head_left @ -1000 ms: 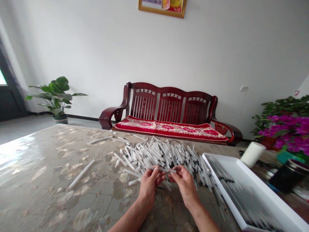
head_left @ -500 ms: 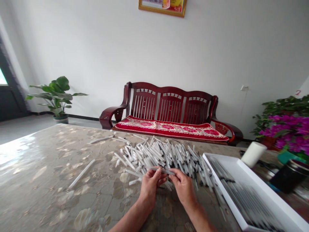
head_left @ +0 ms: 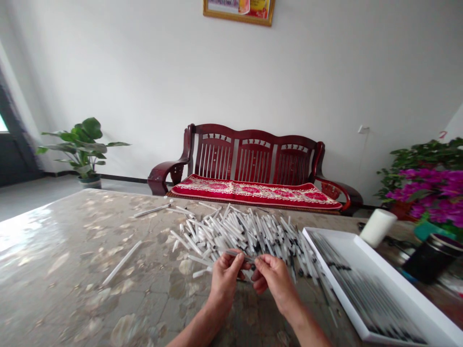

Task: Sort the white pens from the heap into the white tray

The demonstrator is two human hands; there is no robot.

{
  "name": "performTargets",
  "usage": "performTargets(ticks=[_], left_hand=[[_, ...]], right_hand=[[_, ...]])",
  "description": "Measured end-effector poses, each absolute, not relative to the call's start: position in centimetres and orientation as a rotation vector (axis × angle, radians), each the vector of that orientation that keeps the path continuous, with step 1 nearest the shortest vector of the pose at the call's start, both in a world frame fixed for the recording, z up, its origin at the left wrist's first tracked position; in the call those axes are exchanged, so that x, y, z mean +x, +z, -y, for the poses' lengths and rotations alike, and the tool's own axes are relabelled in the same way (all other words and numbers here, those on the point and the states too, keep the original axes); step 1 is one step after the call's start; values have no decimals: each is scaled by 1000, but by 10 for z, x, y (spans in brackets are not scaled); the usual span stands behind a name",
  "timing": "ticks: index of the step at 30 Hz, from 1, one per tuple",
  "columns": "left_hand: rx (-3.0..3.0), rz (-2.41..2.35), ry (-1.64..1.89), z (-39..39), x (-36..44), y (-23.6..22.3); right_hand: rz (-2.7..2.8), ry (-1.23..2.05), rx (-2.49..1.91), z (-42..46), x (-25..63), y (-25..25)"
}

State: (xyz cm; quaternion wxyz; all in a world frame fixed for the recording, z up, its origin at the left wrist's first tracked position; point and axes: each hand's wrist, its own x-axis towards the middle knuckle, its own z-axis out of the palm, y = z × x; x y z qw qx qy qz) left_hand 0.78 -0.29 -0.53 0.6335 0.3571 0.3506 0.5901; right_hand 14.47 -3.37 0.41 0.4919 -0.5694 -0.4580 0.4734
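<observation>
My left hand [head_left: 224,274] pinches a thin, translucent pen [head_left: 231,252] between thumb and fingers, low over the table. Close on its right, my right hand [head_left: 275,277] is closed with thumb and forefinger at the pen's other end. The fingers cover much of the pen, and its tip is not clear. Just beyond both hands lies a loose heap of white pen barrels [head_left: 231,226], some with black ends. To the right, a shallow white box [head_left: 352,250] holds rows of clear pens [head_left: 372,294] with dark tips.
A single white barrel [head_left: 122,262] lies apart at the left of the patterned table [head_left: 72,289]. Beyond the box are a white roll [head_left: 378,228], a black cup [head_left: 432,259] and pink flowers [head_left: 434,193]. A red wooden bench [head_left: 253,159] stands behind the table.
My right hand drew in along the pen, then moved slightly back, its lower fingers now curled under. The left hand stays nearly in place. The view has shifted a little.
</observation>
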Motion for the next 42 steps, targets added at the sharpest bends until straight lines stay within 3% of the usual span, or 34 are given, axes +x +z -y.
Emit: performTargets(ticks=[16, 25, 28, 36, 42], left_hand=[[729, -756, 1224, 9, 6, -4], [915, -843, 1023, 18, 11, -8], [954, -874, 972, 19, 13, -9], [982, -886, 942, 12, 16, -18], [1042, -910, 972, 14, 16, -19]], right_hand=[[937, 1525, -1069, 25, 156, 34], [632, 1501, -1100, 16, 192, 31], [587, 1397, -1147, 24, 229, 34], [656, 700, -1534, 24, 374, 60], [855, 420, -1915, -4, 435, 43]])
